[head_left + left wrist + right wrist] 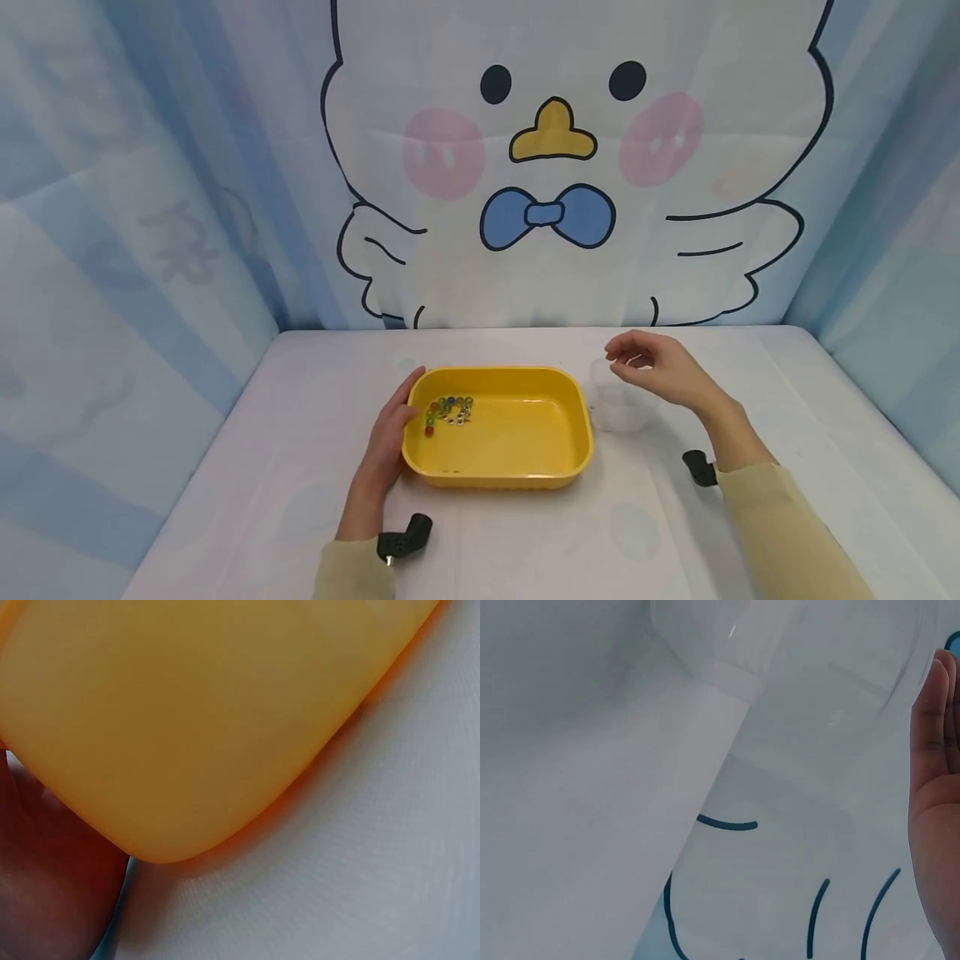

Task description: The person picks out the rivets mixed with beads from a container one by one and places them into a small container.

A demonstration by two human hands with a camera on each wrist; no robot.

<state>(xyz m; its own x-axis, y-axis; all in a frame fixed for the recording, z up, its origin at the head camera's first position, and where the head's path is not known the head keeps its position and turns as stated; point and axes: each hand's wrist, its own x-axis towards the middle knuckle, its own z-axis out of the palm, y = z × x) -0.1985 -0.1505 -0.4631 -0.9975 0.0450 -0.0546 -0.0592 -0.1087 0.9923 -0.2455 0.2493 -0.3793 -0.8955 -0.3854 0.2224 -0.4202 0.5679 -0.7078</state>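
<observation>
A yellow plastic tray [510, 450] sits on the table. My left hand [386, 433] grips its left side, thumb at the rim and fingers along the outer wall. Several small coloured beads [439, 407], green, blue and reddish, lie in the tray's left part, beside small shiny silvery pieces [459, 417]. Right of the tray stands a clear plastic container [622, 412], its upper part overlapped by my right hand [660, 367]. That hand's fingers bend loosely, with a gap between fingertips and thumb and nothing visible between them. In the right wrist view, the fingers appear beside the container's rim.
A pale cloth covers the table [525, 542]. Behind it hangs a curtain [555, 283] with a cartoon bird, and blue-white curtains [112, 292] flank both sides. Each wrist carries a black camera mount [405, 537].
</observation>
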